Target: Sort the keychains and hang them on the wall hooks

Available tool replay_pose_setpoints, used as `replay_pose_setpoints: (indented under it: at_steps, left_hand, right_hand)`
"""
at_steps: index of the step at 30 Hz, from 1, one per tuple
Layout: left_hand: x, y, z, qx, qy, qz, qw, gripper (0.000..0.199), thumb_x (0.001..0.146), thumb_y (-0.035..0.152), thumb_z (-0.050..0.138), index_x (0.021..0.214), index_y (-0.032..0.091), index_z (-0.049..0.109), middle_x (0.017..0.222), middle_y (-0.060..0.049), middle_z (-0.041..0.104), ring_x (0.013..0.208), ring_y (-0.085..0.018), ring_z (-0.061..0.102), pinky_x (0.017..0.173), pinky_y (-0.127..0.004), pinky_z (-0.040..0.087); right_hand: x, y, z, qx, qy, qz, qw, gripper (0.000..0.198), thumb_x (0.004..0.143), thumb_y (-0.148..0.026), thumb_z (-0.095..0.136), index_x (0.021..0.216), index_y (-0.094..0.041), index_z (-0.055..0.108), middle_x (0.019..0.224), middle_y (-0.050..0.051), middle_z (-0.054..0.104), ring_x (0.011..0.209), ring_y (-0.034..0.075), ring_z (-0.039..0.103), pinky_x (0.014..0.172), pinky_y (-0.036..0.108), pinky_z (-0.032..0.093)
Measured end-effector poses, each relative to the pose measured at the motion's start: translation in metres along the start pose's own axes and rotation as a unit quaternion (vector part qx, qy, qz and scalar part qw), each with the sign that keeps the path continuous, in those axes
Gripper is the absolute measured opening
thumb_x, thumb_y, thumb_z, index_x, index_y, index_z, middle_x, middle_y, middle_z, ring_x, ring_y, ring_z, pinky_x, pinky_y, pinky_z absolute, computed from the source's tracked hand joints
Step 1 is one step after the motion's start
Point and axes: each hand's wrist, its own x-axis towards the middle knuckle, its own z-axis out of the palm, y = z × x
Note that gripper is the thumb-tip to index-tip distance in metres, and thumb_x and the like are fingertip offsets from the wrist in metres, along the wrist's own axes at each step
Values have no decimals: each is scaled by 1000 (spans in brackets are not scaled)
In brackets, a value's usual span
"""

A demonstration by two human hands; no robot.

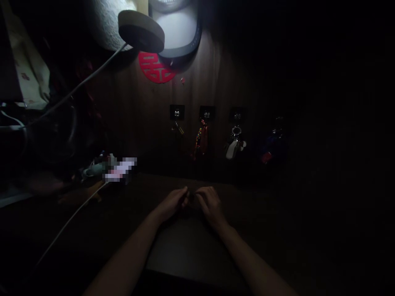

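- The left hand (pixel 173 203) and right hand (pixel 210 204) meet at the far edge of a dark tabletop (pixel 277 230), fingertips curled toward each other and almost touching.
- Both hands look pinched shut on a small dark thing (pixel 191 198) between them, though the gloom hides what it is.
- How far the work has come is hard to judge: the thing sits between both hands, nothing is set down beside them, so it looks mid-way at most.
- The thing's long axis seems to run left to right, from one hand to the other (I cannot tell which end leads).
- Behind, keys (pixel 235 144) hang on the wall (pixel 138 115), and a lamp (pixel 141 31) stands upper left.
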Motion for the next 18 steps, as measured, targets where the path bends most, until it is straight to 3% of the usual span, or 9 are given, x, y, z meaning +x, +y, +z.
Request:
replay_pose_setpoints:
  at_steps: [5,11,18]
  left_hand:
    - [-1,8,4,125,115,103,980,25,71,42,60,74,17,61,70,3,58,67,-11,52,63,-21,39]
    - [-3,9,7,233,91,163,954,18,73,35,58,73,17,64,74,1,63,76,-15,57,73,-25,42]
    - [1,1,2,277,79,197,937,15,72,30,59,78,19,64,80,-1,66,80,-16,59,76,-25,43]
  right_hand:
    - [-1,0,1,19,4,22,1000,12,87,-23,44,87,-21,56,79,3,61,76,17,55,71,30,43]
    - [-2,2,2,37,11,61,997,12,87,-24,44,86,-21,56,79,3,61,77,16,57,71,28,45]
    - [-3,4,4,39,11,98,994,13,86,-28,44,85,-21,55,79,4,61,77,17,58,71,29,46]
